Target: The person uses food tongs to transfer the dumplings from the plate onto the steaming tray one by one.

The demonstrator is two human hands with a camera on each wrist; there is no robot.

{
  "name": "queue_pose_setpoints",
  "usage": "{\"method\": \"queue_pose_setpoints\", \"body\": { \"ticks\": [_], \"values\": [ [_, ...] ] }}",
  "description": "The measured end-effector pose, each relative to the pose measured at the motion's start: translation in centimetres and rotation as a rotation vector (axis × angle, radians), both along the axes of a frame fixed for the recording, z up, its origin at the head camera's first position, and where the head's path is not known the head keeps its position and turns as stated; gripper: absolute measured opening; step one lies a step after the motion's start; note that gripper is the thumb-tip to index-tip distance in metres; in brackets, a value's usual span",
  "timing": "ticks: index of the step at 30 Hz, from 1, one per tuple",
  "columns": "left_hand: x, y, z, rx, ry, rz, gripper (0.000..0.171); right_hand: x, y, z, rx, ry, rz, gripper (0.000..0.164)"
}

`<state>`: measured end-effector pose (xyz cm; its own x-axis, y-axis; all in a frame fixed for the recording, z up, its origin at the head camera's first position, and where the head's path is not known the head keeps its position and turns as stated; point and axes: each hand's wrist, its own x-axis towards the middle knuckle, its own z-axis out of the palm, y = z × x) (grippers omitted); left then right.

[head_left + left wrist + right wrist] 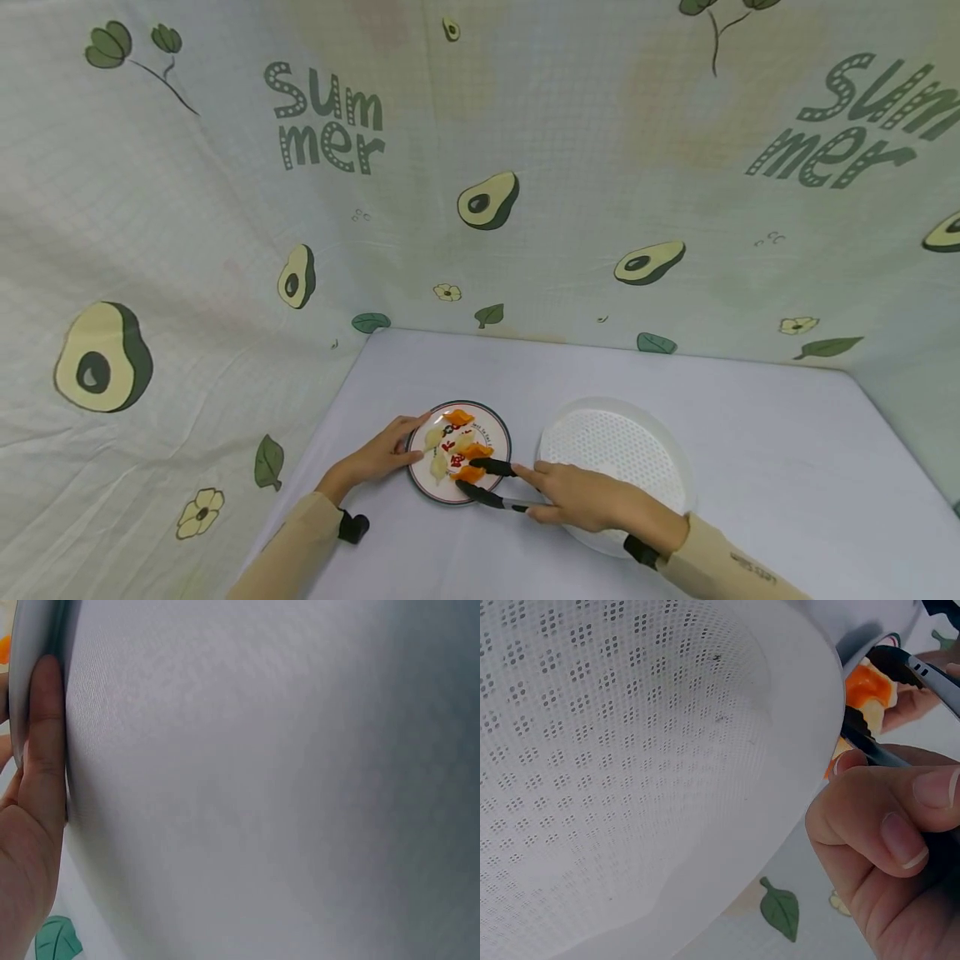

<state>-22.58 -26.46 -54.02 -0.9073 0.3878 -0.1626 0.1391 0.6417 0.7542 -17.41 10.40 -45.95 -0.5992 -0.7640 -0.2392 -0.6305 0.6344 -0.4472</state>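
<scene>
A round plate (490, 415) with a dark rim carries several dumpling-shaped pieces, some orange and some pale. At its left edge my left hand (381, 452) grips the rim; in the left wrist view, a finger (46, 742) lies along the plate's outer side. My right hand (588, 498) holds black-tipped tongs (483, 495), reaching over the plate from the right. The tongs' two tips stand apart around an orange dumpling (468, 475) near the plate's front. In the right wrist view the thumb and fingers curl round the tongs' handle.
Right of the plate, partly under my right forearm, lies a large round white perforated tray (611, 442). Both stand on a white-covered table (780, 467). Cloth printed with avocados (489, 202) hangs behind and to the sides.
</scene>
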Motion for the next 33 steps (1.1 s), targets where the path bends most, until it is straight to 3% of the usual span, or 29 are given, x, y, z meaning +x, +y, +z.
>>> {"method": "queue_pose_setpoints", "body": {
  "ticks": [19,33],
  "values": [
    [0.1,0.2,0.2,-0.011,0.007,-0.009,0.070,0.3,0.1,-0.3,-0.030,-0.008,-0.004,0.058],
    [0.2,0.2,0.1,-0.018,0.008,-0.003,0.071,0.2,1.9,1.7,-0.140,0.002,-0.017,0.058]
  ]
}}
